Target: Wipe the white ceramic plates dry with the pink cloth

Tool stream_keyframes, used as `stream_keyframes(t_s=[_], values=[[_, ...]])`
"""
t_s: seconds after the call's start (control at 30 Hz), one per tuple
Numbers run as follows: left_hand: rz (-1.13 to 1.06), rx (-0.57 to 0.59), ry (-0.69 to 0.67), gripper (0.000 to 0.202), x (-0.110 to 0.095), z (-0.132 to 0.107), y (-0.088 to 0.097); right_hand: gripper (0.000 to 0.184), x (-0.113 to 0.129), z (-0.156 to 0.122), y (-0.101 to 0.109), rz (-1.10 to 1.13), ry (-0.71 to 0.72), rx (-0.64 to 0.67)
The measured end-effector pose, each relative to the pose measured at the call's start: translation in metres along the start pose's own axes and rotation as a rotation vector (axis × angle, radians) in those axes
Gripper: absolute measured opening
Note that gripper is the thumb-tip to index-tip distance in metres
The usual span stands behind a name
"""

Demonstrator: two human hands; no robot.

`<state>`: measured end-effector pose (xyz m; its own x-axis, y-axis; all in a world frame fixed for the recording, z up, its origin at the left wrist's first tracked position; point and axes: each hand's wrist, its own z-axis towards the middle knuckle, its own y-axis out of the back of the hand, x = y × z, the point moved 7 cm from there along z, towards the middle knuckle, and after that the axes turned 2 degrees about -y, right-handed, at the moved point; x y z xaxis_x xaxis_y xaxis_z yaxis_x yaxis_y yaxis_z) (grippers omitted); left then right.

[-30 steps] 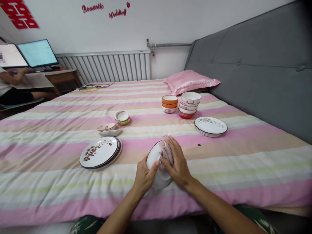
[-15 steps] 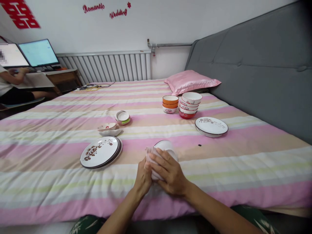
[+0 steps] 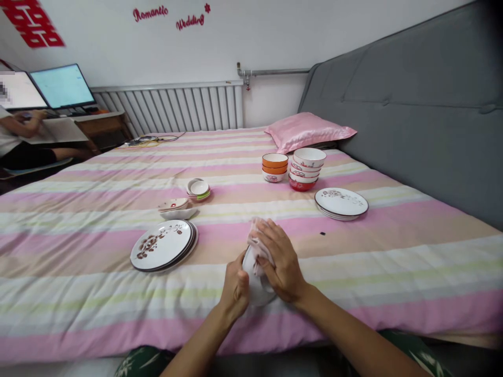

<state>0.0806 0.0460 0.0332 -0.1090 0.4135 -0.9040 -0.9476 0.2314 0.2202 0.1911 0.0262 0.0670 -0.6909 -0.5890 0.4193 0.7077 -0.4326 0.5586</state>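
Observation:
Near the front edge of the bed, my left hand (image 3: 236, 285) grips the left rim of a white plate (image 3: 260, 293), its fingers partly hidden behind it. The plate is tilted, with its plain white side facing me. My right hand (image 3: 281, 259) is closed on a pale pink cloth (image 3: 258, 246) and presses it against the plate's upper part. Part of the plate is covered by the cloth and the right hand. To the left of my hands lies a stack of brown-flowered plates (image 3: 161, 243) with dark rims.
Small dishes (image 3: 176, 209) and little bowls (image 3: 198, 188) sit behind the left stack. Orange bowls (image 3: 275, 165), white and red bowls (image 3: 306, 170) and more plates (image 3: 341, 202) stand to the right. A pink pillow (image 3: 310, 131) lies at the headboard (image 3: 412, 99). A person (image 3: 23, 131) sits at monitors (image 3: 63, 86).
My right hand has moved the cloth up to the plate's far edge. The plate has turned and shifted toward me, and my left hand now shows at its left rim.

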Motion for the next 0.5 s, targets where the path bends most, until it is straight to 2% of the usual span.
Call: stream_keyframes(t_s=[0.23,0.37,0.5], values=[[-0.055,-0.027,0.012,0.083,-0.002,0.001,0.003,0.043,-0.037,-0.005,0.0,0.247,-0.335,-0.099],[-0.087,-0.071,0.056,0.08,0.002,0.001,0.006,0.042,-0.056,-0.018,-0.009,0.359,-0.512,-0.138],[-0.189,-0.13,0.135,0.072,0.013,0.0,0.008,0.046,-0.067,-0.031,-0.019,0.381,-0.626,-0.154]])
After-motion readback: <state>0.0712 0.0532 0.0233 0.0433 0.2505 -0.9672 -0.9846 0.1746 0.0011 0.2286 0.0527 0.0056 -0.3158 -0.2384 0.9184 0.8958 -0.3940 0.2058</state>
